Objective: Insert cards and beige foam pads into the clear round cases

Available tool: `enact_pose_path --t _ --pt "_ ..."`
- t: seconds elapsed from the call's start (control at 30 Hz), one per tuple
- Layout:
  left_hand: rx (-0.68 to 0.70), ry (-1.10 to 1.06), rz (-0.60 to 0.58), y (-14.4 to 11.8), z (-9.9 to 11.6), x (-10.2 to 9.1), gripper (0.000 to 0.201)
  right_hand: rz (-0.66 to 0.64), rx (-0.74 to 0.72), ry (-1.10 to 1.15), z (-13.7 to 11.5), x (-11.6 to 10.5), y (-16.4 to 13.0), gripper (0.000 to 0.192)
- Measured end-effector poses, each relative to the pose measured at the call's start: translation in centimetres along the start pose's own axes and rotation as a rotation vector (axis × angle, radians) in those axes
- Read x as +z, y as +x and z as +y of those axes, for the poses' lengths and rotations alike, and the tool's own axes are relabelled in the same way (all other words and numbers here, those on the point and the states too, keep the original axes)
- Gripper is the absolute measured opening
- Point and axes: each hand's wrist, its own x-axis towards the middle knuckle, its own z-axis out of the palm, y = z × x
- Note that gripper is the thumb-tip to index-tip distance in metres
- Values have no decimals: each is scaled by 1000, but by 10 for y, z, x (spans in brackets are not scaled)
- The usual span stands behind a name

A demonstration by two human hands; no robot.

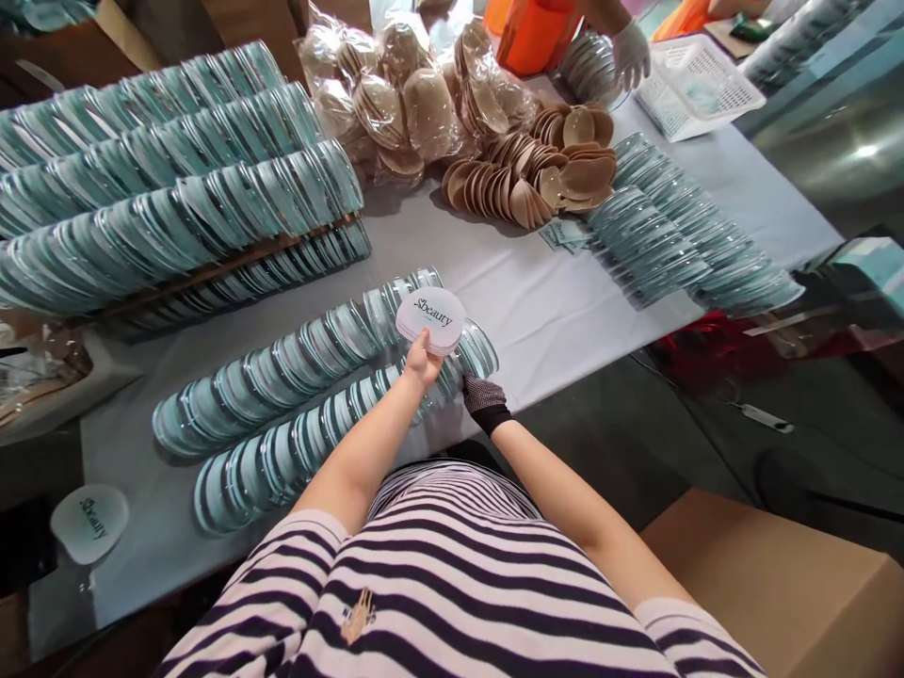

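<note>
The left hand (422, 361) gripped a small stack of white printed cards (430, 318) from below, holding it just above the far end of two rows of teal-rimmed clear cases (297, 395) lying overlapped on the grey worktop (551, 311). The right hand (482, 399), in a dark mesh glove, rested closed against the end of the nearer row. Beyond lay tan puffs (537, 169), and a co-worker's gloved hand (631, 55) touched more cases.

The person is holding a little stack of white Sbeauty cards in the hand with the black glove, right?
Not quite. The head view shows the stack of white Sbeauty cards in the bare left hand. The black-gloved right hand rests lower, against the row of teal cases.
</note>
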Motion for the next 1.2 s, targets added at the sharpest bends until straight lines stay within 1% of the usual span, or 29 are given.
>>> enact_pose_path --t 0.07,0.17,0.27,0.33,0.4,0.47,0.53,0.6,0.67,0.73,0.77,0.8,0.83,0.87,0.9,0.93,0.97,1.03,1.1,1.13,1.17,1.2 --pt "8 9 -7 0 0 0 36 -53 2 120 0 3 2 13" --pt "30 16 3 -1 -2 1 36 -175 -13 327 3 -1 1 12" --pt "63 36 13 -2 -7 2 37 -378 -24 678 8 -10 3 21" --pt "85 59 17 -1 -10 3 37 -535 -9 858 11 -16 9 31" --pt "107 70 22 0 -12 4 37 -637 12 920 11 -20 14 34" --pt "129 65 19 -1 -13 5 37 -672 47 984 6 -21 15 29" --pt "136 59 14 -4 -13 6 36 -620 76 976 -2 -22 9 28" --pt "120 61 30 -8 -13 7 35 -539 86 862 -9 -25 -2 32" --pt "100 85 78 -9 -14 6 33 -464 68 745 -14 -33 -7 25" --pt "123 104 78 -5 -15 4 34 -270 33 608 -18 -50 -2 19" --pt "144 110 78 -3 -16 4 34 -135 12 559 -20 -60 3 17" --pt "156 121 72 -3 -16 5 34 20 -19 522 -22 -72 8 19" --pt "160 136 68 -4 -17 5 33 172 -59 494 -24 -82 13 25" --pt "158 156 66 -8 -17 6 32 297 -104 466 -26 -91 17 31" --pt "147 179 58 -13 -17 7 29 376 -152 430 -28 -96 20 38" --pt "135 201 49 -19 -17 7 27 413 -203 391 -30 -98 22 44" --pt "126 221 37 -25 -17 7 26 423 -248 354 -32 -96 22 49" --pt "135 262 30 -35 -16 5 23 436 -323 296 -35 -85 19 57" --pt "155 309 50 -41 -14 0 21 532 -410 265 -37 -68 10 61" --pt "161 331 61 -43 -13 -3 20 582 -446 255 -39 -61 6 61" --pt "165 348 62 -44 -12 -6 19 605 -465 245 -42 -54 2 57" --pt "164 360 56 -45 -12 -10 18 599 -463 231 -44 -49 -2 50"
